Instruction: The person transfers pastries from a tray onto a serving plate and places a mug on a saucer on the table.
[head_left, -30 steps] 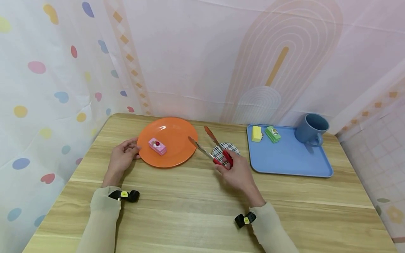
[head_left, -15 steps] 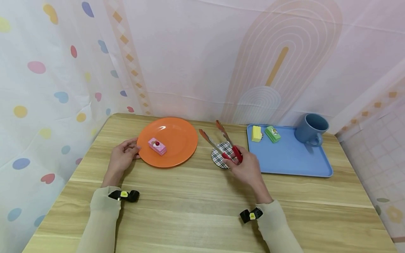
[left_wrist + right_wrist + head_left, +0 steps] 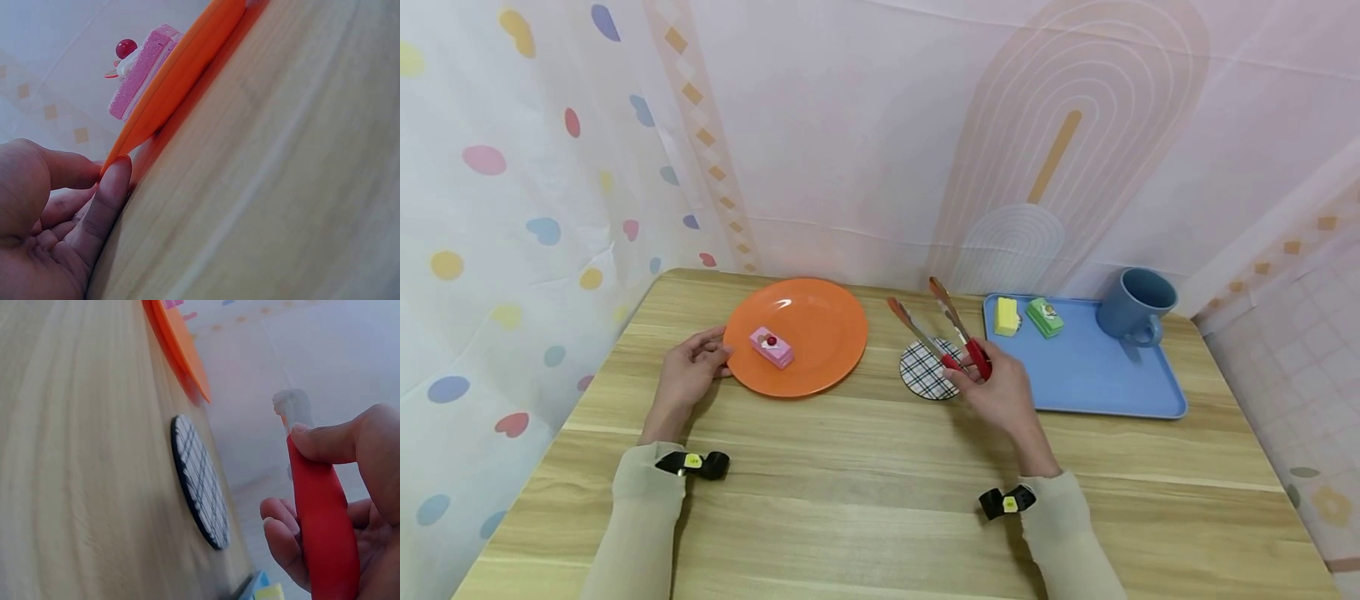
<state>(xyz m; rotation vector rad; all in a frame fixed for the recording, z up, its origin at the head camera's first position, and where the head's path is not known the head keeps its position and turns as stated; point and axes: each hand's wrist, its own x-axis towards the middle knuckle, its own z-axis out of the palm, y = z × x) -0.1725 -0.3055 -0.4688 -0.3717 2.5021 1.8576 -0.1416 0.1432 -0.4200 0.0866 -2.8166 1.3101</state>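
Near the coaster [image 3: 927, 372], the right hand [image 3: 1004, 393] grips spread tongs [image 3: 977, 357], shifted from the plate [image 3: 829, 333] toward the tray [image 3: 1101, 379] and so seemingly free of the pink cake [image 3: 772, 347] on this plate, which the left hand [image 3: 688, 368] pinches.

right fingers [image 3: 282, 542] grip red handle [image 3: 322, 519] | plaid coaster [image 3: 201, 484] | orange plate [image 3: 184, 353] | perhaps blue tray [image 3: 254, 585]

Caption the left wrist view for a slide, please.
Left hand pinching the rim of an orange plate that holds a cherry-topped pink cake piece.
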